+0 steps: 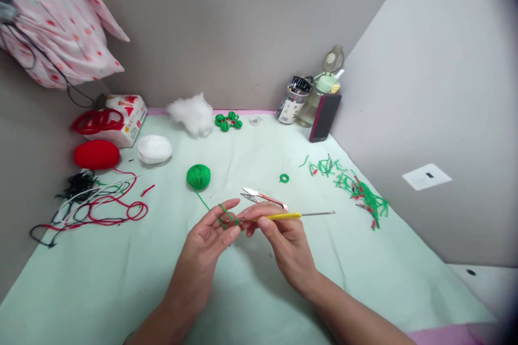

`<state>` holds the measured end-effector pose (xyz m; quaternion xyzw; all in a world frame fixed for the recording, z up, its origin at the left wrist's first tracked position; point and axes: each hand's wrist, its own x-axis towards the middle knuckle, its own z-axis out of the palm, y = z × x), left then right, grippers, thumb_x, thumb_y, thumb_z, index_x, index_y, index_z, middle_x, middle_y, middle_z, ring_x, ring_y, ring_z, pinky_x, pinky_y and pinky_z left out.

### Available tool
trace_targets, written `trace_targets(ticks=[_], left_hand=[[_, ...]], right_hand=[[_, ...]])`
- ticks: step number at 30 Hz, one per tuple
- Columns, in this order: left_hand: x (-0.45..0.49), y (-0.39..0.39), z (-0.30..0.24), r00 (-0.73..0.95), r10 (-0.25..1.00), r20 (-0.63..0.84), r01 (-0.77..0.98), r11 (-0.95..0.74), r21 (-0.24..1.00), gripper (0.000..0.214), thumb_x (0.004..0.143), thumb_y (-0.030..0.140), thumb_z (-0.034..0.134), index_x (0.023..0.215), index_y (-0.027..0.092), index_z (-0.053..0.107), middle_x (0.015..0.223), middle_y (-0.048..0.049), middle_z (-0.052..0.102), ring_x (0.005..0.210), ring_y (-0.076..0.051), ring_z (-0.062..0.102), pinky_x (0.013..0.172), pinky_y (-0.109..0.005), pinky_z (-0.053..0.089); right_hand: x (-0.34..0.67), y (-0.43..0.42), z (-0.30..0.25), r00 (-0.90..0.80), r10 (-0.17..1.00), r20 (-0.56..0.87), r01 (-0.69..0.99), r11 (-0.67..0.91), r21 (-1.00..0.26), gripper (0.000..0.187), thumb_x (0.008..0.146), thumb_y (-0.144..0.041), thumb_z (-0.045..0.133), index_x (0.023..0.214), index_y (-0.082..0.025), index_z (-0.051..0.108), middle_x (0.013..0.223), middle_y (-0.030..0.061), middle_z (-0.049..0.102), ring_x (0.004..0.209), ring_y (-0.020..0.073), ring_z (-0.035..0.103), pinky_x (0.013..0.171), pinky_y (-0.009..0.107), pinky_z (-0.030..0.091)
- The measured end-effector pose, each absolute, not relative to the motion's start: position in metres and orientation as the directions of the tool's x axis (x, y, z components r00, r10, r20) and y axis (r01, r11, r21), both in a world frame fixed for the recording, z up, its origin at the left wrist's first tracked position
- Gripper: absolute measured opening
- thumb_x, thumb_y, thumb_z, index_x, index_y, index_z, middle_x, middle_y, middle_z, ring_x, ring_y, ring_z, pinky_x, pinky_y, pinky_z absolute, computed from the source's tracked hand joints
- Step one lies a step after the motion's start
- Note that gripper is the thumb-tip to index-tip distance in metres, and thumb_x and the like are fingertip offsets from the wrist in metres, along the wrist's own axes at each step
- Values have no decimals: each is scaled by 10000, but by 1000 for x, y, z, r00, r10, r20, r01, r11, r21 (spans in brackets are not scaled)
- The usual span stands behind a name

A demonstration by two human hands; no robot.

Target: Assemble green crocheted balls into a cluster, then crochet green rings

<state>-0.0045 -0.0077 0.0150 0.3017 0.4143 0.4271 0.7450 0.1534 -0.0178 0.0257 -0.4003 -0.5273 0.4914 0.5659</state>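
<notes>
My right hand (289, 242) is closed around a crochet hook (285, 216) with a yellow grip and a metal hook at each end. Its left tip meets green yarn at the fingers of my left hand (208, 239). That yarn loops over my left fingers, pinched near the thumb, and runs back to a green yarn ball (198, 177). Just beyond my hands lie thread snips (265, 197) with orange-red handles. A small green crocheted ring (284, 178) rests to their right. The stitch at the hook's tip is too small to make out.
On the left are a red yarn ball (96, 154), a white yarn ball (154, 149) and tangled strands (97, 207). White stuffing (193, 114) and green crocheted pieces (229, 121) lie at the back. A phone (325, 117) leans near a bottle; yarn scraps (360, 191) lie right.
</notes>
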Motion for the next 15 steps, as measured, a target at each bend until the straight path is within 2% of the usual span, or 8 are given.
trace_targets(ticks=[4, 9, 15], left_hand=[[-3, -9, 21, 293, 896, -334, -419, 435, 797, 440, 793, 348, 777, 1203, 220, 682, 1010, -52, 726, 999, -203, 643, 982, -331, 426], [1, -12, 33, 256, 889, -379, -404, 455, 794, 384, 789, 323, 783, 1141, 185, 718, 919, -53, 734, 901, -173, 640, 885, -285, 451], [-1, -17, 47, 332, 878, -346, -397, 463, 793, 357, 816, 305, 761, 1154, 203, 713, 896, -29, 717, 887, -150, 641, 900, -271, 450]], right_hand=[[151, -22, 29, 12, 975, 222, -154, 221, -963, 219, 973, -307, 563, 992, -224, 765, 942, 66, 728, 790, 156, 670, 703, 290, 554], [149, -26, 36, 32, 965, 262, -109, 264, -958, 211, 967, -287, 567, 967, -207, 762, 851, 51, 703, 718, 141, 652, 692, 295, 569], [151, -29, 38, 76, 916, 394, -7, 395, -919, 195, 962, -232, 563, 985, -235, 756, 860, 47, 696, 724, 152, 670, 701, 333, 604]])
